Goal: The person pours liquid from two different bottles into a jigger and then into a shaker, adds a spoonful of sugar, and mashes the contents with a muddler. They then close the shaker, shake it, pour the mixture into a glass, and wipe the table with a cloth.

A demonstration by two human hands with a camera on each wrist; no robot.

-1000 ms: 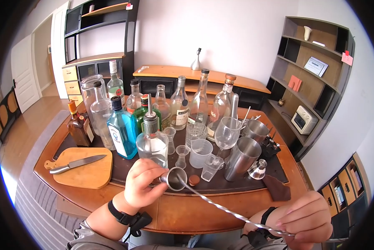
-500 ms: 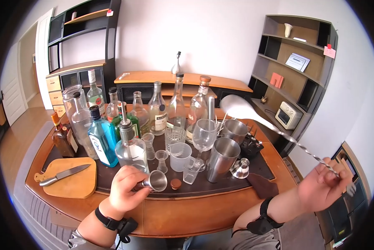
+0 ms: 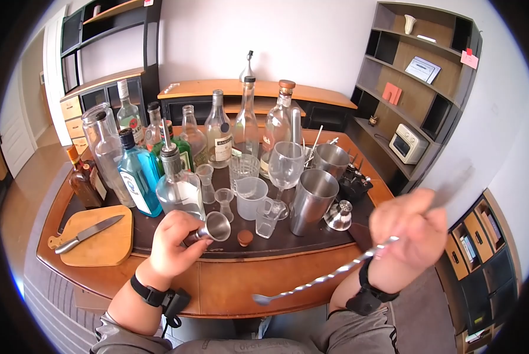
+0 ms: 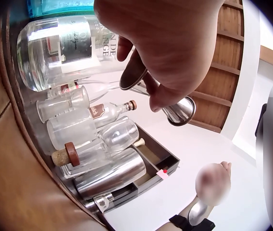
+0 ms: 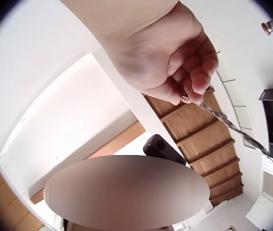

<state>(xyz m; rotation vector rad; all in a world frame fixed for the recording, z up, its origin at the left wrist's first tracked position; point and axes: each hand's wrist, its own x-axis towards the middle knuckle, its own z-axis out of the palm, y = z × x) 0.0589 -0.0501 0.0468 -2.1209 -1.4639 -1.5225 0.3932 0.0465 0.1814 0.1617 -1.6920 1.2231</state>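
Note:
My left hand point(image 3: 174, 245) grips a metal double-ended jigger point(image 3: 218, 226) over the front of the table, its wide mouth tilted toward me. In the left wrist view both cups of the jigger point(image 4: 180, 111) stick out past the fingers. On the right, my right hand point(image 3: 409, 236) pinches a twisted bar spoon point(image 3: 329, 276) by its shaft. The spoon's bowl points down and left, over the table's front edge. A cork stopper point(image 3: 245, 238) sits just right of the jigger. Behind the left hand stands a clear bottle with a pourer point(image 3: 180, 194).
Several bottles, among them a blue one point(image 3: 140, 183), fill the back left. A knife point(image 3: 90, 234) lies on a wooden board point(image 3: 114, 251). Plastic measuring cups point(image 3: 251, 197), a wine glass point(image 3: 286, 165), shaker tins point(image 3: 313, 206) and a metal shaker top point(image 3: 338, 216) stand centre and right.
The bar spoon's end has left the jigger's mouth, swung up to the right, then come down with its bowl pointing left. My left hand still holds the jigger.

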